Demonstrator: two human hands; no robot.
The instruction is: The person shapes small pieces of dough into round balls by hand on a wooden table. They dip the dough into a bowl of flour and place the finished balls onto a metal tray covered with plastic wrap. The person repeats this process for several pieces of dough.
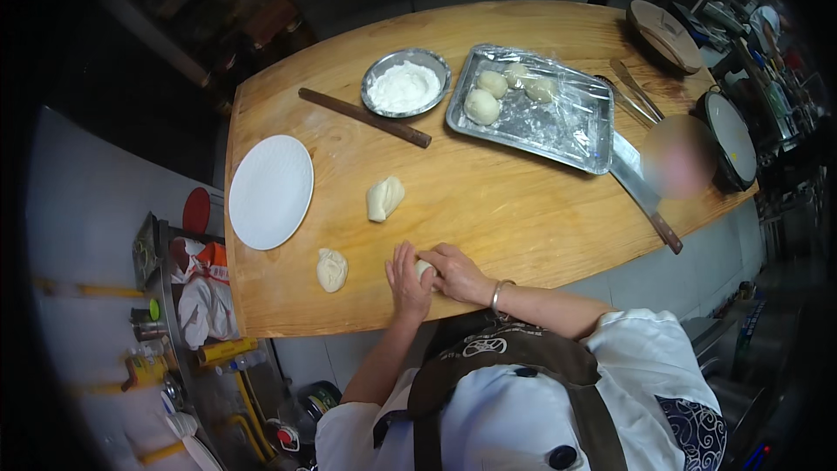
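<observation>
A small piece of dough [424, 270] rests at the table's near edge, cupped from both sides. My left hand [410, 280] lies along its left side with the fingers pointing away from me. From the right, my right hand [461, 276] curls its fingers over the dough and hides much of it. A second dough piece [332, 270] sits on the wood left of my hands. Farther off lies a folded, oblong dough piece [385, 198].
On the wooden table [497, 216] are a white oval plate [271, 193], a wooden rolling pin [363, 117], a metal bowl of flour [404, 86] and a metal tray [523, 135] with several dough balls [482, 106] under plastic film. A cleaver [644, 199] lies at right, near a pan [729, 131].
</observation>
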